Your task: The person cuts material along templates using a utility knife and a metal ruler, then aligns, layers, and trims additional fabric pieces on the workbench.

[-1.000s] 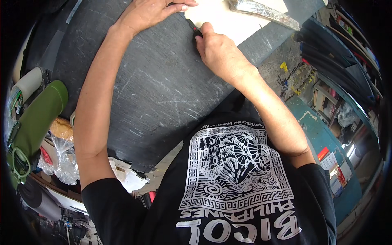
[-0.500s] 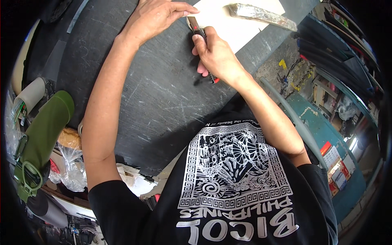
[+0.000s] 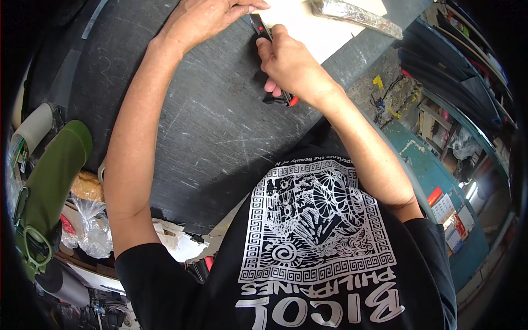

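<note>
My right hand (image 3: pixel 294 60) is closed around a utility knife (image 3: pixel 260 26) with a dark body, a red button and a red rear end. The knife's front points up and left, to the near left corner of a pale sheet (image 3: pixel 308 36) on the dark worktop. Just beyond the knife, my left hand (image 3: pixel 212 19) reaches over that corner, its visible fingers stretched out and their tips at the sheet's edge. The top of the frame cuts off part of this hand. Across the sheet lies a long bar wrapped in shiny clear tape (image 3: pixel 357 16).
The dark, scratched worktop (image 3: pixel 214 132) spans the middle. At its left are a green roll (image 3: pixel 55 165), green-handled scissors (image 3: pixel 37 247) and clear plastic bags (image 3: pixel 93 231). Right of it stand a teal cabinet (image 3: pixel 440 181) and shelves with dark sheets (image 3: pixel 451 82).
The knife and my right hand have shifted slightly up and left in the picture. My left hand also appears a little higher, still at the sheet's corner. The whole view has shifted slightly.
</note>
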A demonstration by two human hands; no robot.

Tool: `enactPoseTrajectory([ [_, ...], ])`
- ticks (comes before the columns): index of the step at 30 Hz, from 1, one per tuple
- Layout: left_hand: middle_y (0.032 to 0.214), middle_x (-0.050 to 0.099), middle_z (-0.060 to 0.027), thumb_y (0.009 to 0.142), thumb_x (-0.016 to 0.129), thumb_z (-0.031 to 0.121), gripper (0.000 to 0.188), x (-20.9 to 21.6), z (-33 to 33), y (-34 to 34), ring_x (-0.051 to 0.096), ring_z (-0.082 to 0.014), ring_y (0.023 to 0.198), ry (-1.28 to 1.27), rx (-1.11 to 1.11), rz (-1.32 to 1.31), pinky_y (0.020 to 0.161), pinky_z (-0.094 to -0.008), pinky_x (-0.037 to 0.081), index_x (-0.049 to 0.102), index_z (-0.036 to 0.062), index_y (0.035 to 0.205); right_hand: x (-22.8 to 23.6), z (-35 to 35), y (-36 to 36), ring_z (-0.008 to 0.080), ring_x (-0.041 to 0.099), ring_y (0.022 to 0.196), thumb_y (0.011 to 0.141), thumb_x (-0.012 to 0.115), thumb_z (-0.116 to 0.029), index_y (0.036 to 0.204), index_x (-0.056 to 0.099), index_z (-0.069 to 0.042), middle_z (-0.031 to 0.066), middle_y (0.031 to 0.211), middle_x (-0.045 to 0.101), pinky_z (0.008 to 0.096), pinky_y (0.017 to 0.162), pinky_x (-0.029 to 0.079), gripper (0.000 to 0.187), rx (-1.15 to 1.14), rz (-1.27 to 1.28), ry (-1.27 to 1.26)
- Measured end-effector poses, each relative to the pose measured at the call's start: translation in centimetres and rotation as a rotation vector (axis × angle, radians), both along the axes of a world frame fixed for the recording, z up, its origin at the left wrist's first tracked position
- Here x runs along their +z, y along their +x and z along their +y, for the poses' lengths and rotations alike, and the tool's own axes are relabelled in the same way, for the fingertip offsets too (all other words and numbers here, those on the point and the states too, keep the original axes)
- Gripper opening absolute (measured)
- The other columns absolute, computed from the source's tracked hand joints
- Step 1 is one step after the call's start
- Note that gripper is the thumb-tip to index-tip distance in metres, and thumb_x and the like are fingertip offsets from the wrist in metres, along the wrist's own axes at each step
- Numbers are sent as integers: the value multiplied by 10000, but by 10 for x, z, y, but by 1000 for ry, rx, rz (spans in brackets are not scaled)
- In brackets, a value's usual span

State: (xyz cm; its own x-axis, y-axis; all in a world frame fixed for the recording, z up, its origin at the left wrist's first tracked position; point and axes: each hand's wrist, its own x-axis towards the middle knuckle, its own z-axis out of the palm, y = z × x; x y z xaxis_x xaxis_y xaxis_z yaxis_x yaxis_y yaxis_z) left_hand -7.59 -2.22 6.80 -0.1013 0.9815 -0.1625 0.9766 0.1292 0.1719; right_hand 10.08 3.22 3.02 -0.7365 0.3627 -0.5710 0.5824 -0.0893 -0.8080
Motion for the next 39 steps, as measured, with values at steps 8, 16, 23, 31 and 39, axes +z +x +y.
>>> enactPoseTrajectory([
  [8, 1452, 570, -37, 917, 703, 232, 186, 9, 9, 10, 350, -328, 1505, -77, 2, -9, 1237, -687, 103, 803, 203, 1071, -26, -3, 6, 250, 691, 526, 1098, 477, -264, 1086, 449, 56, 199, 661, 684, 360, 473, 571, 321, 111, 46, 407],
  [16, 1454, 567, -46, 913, 710, 217, 195, 3, 20, 8, 341, -326, 1510, -32, -47, -46, 1240, -685, 92, 801, 203, 1084, -29, 2, 16, 468, 698, 677, 1064, 515, -227, 1109, 462, 58, 296, 709, 673, 531, 609, 571, 294, 94, 118, 564],
  [23, 1466, 558, -43, 920, 700, 230, 202, 8, 34, 20, 329, -317, 1518, -102, -37, -22, 1249, -671, 69, 802, 200, 1093, -30, 9, 24, 510, 686, 752, 1049, 531, -212, 1105, 472, 62, 309, 726, 669, 566, 675, 556, 286, 95, 97, 572],
  [31, 1475, 554, -37, 915, 703, 242, 213, -19, 36, 8, 325, -311, 1521, -127, -33, -68, 1257, -652, 58, 803, 199, 1098, -46, 7, 37, 452, 694, 658, 1063, 517, -232, 1094, 474, 58, 275, 703, 668, 534, 637, 564, 294, 125, 106, 601],
  [39, 1442, 582, -60, 894, 710, 252, 192, -31, 20, 23, 334, -305, 1518, 10, -10, -134, 1245, -650, 127, 816, 205, 1047, -16, 5, 55, 153, 628, 558, 1101, 480, -300, 1145, 477, 0, 71, 634, 614, 314, 539, 522, 304, -147, -72, 102],
])
